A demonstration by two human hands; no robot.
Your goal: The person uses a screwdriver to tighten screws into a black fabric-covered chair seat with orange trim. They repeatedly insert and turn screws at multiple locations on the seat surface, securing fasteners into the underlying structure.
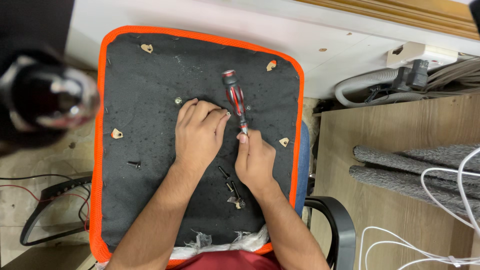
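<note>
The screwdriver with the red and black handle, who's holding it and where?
The right hand pinches the screwdriver low on its shaft, near the tip, not by the handle. The left hand holds nothing, resting flat on the black seat underside.

The seat base (145,130) is covered in black fabric, edged with an orange mesh border. The screwdriver (236,100) handle is patterned in red and black stripes. The loose bolts (230,184) are black. The armrest (337,220) is black. The desk (400,200) is finished in light wood grain. The cables (440,210) are white. The hose (360,82) is grey.
</note>
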